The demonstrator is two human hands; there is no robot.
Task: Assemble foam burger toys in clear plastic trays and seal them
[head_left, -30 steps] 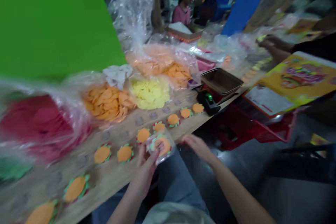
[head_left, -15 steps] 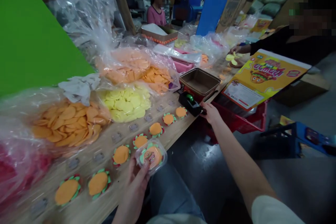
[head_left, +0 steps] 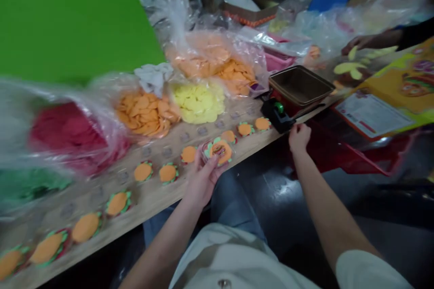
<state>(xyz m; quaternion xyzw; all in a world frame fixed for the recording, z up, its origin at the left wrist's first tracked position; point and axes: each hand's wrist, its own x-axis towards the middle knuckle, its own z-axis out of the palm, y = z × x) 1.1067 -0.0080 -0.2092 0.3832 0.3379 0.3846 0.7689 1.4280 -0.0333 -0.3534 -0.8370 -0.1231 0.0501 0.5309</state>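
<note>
My left hand (head_left: 203,178) grips a small clear plastic box (head_left: 219,152) with a burger-shaped foam piece inside and a sticker on its lid, held over the table's front edge. Beside the black tape dispenser (head_left: 278,116), with its green-centred roll, is my right hand (head_left: 300,137), fingers curled closed. What they pinch, if anything, is too small to make out. Along the table (head_left: 142,210) runs a row of orange-topped foam burgers (head_left: 168,173) with green and red layers showing. Behind them lies a line of clear plastic pieces (head_left: 185,137).
Plastic bags hold orange discs (head_left: 147,113), yellow discs (head_left: 198,101) and red pieces (head_left: 71,137). A brown box (head_left: 300,85) stands behind the dispenser. A red crate (head_left: 369,158) and yellow printed card (head_left: 400,86) are at right. A co-worker's hand (head_left: 361,45) handles yellow pieces.
The view has swung left and down, so things appear shifted right. My right hand has drawn slightly off the dispenser's end, its fingers more curled. My left hand still holds the box.
</note>
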